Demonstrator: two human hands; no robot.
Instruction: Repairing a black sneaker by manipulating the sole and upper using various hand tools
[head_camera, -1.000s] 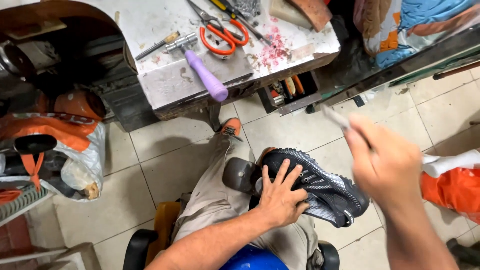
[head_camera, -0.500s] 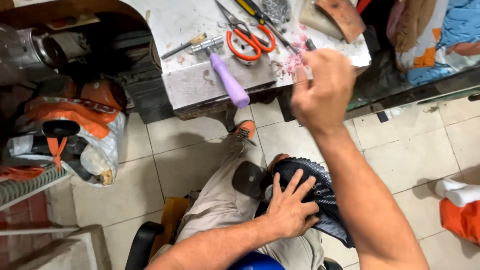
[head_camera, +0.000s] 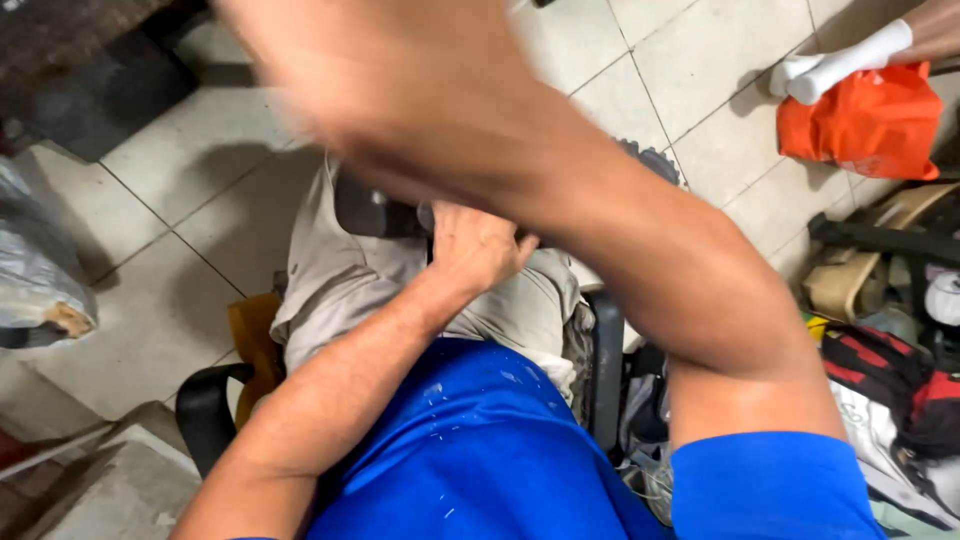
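I am looking straight down at my lap. My left hand (head_camera: 478, 245) presses on a black shoe on my thigh. Only the shoe's toothed sole edge (head_camera: 652, 160) shows past my right forearm, which crosses the whole view. My right hand (head_camera: 370, 75) is raised close to the camera at the top left, so blurred that I cannot tell whether it holds anything. A dark rounded block (head_camera: 372, 208) sits on my knee just left of my left hand.
An orange bag (head_camera: 860, 120) lies on the tiled floor at the top right, with another person's white-socked foot (head_camera: 840, 62) beside it. Red and black bags (head_camera: 900, 385) are piled at the right. A grey sack (head_camera: 40, 270) is at the left, and a black chair armrest (head_camera: 205, 410) lower left.
My view has dropped from the workbench to my lap. My right hand has swung up from the bench towards the camera. My left hand stays on the shoe.
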